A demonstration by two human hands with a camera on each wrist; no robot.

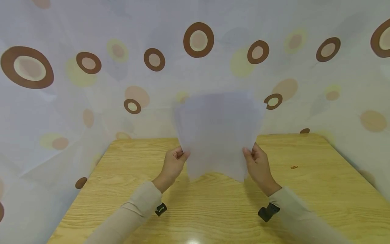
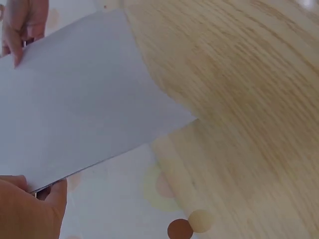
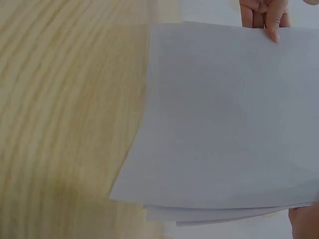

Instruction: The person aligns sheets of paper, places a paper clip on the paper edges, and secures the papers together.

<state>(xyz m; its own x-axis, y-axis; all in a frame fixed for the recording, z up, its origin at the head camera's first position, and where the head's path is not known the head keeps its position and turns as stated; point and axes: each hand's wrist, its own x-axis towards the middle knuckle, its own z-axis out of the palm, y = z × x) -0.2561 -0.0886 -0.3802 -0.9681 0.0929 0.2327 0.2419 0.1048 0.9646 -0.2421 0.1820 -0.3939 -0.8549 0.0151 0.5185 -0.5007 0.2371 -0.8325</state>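
we see the left hand [image 1: 170,167] pinching one side of a sheaf of paper [image 1: 219,135], its thumb laid on the near face and other fingers folded behind; at the opposite side the right hand [image 1: 259,167] pinches likewise, thumb in front. the sheaf is between the two hands, held up over the table [image 1: 137,162], its lower edge bowed upward in the middle; whether any corner brushes the wood we cannot tell. in the right wrist view we find several sheet edges fanned apart near one corner, so the pile is not flush. we judge the step in hand to be gathering and evening the sheets, and we think the next move calls for a lighter pinch on both sides, letting stray pages slip level against the wood without creasing them. farther out we see pale sleeves [image 1: 131,210], with a dark device [image 1: 268,212] at the right cuff and a small one [image 1: 160,209] at the left. an orange paperclip [image 1: 294,167] lies on the table, to the right of the right hand, and a spotted cloth [image 1: 170,20] hangs behind.
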